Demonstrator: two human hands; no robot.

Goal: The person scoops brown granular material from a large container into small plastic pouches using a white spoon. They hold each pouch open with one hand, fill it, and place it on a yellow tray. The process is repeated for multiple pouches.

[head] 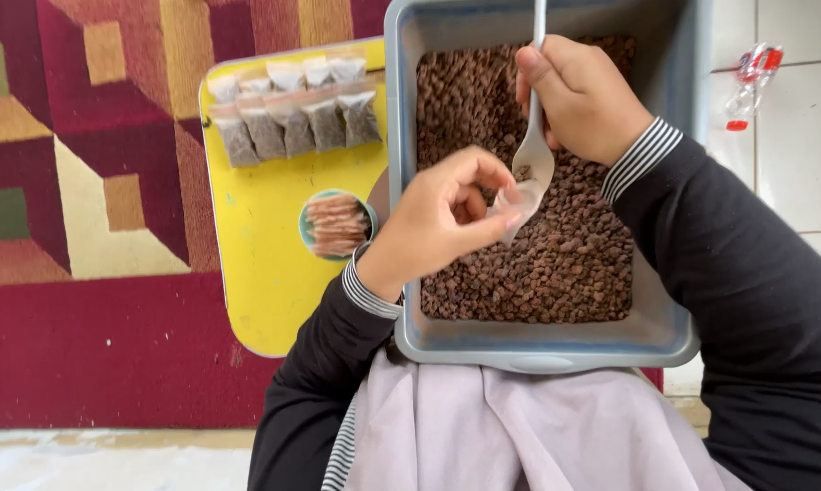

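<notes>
A grey tub (674,332) fills the upper middle of the frame, resting on the person's lap over a pale lilac cloth (519,427). It holds a bed of small reddish-brown pellets (565,264).

The right hand (583,95), near the top centre, is closed around the handle of a white plastic spoon (535,155); the spoon's bowl points down toward the frame's centre, just above the pellets. Whether it carries any pellets is hard to tell.

The left hand (442,218), at the centre, pinches a small clear bag (510,205) between thumb and fingertips, its other fingers curled in. The bag's mouth sits right against the spoon's bowl — touching or nearly so. Both hands hover over the tub, close together.

Left of the tub lies a yellow tray (265,273) on a patterned red rug (92,345). Along the tray's upper edge sit two rows of filled bags (292,118) — clear bags with dark grains in their lower halves, side by side and overlapping. Lower on the tray, just beside the left wrist, is a round teal dish (337,225) holding a bundle of thin brownish strips.

At the upper right, on white floor tiles (792,173), lies a clear plastic bottle (751,86) with a red cap and label, well apart from the hands.
</notes>
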